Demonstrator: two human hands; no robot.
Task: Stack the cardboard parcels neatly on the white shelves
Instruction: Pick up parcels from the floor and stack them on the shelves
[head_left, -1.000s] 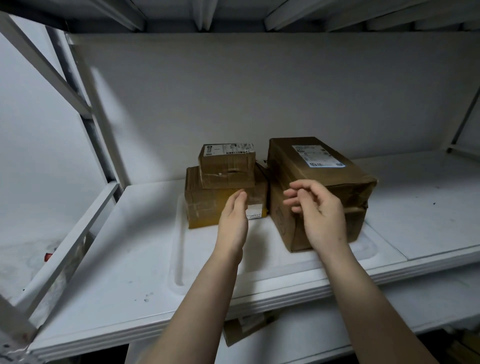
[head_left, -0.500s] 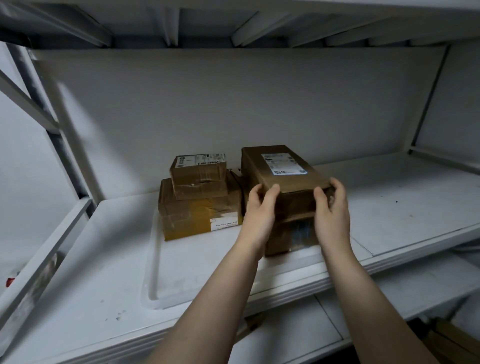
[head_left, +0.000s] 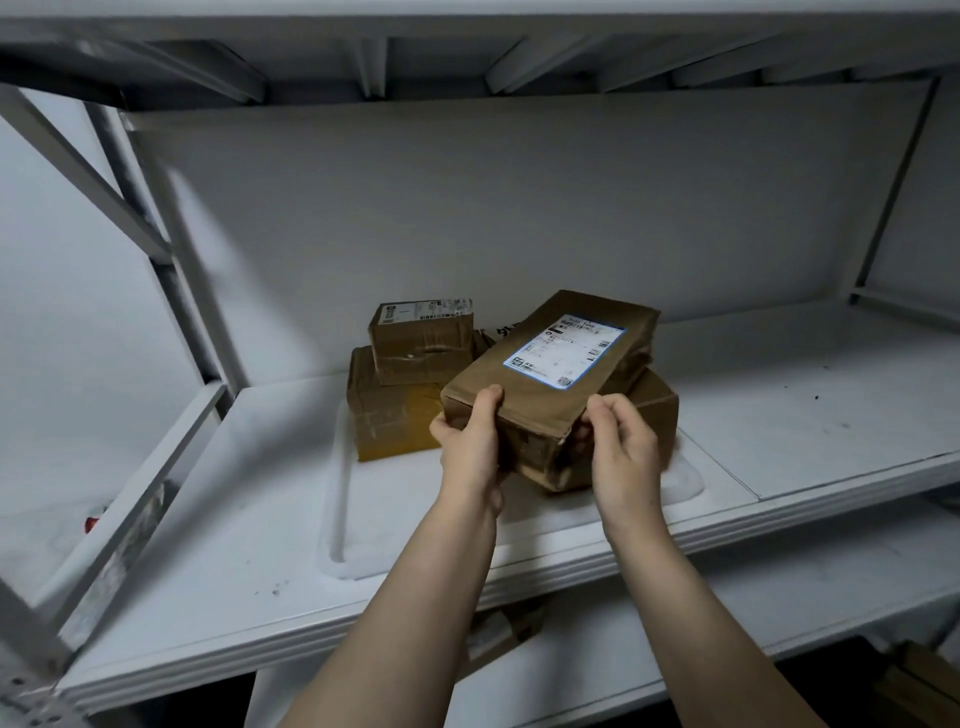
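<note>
A long brown parcel (head_left: 550, 364) with a white label on top is tilted, its near end raised off the box beneath it. My left hand (head_left: 470, 441) grips the near left corner, thumb on top. My right hand (head_left: 621, 441) holds the near right corner with curled fingers. Under it lies a larger brown box (head_left: 649, 402), mostly hidden. To the left, a small labelled parcel (head_left: 423, 338) sits on a taped box (head_left: 387, 415). All rest on the white shelf (head_left: 805, 415).
A shallow white tray (head_left: 337, 499) lies under the parcels. Diagonal metal braces (head_left: 135, 499) close the left side. The shelf above (head_left: 467, 62) hangs low overhead. Another cardboard parcel (head_left: 498, 634) shows on the lower shelf, and brown boxes (head_left: 919, 686) sit at bottom right.
Both hands went from hovering to gripping the long parcel. They have lifted its near end and turned it, so it now lies skewed across the box below.
</note>
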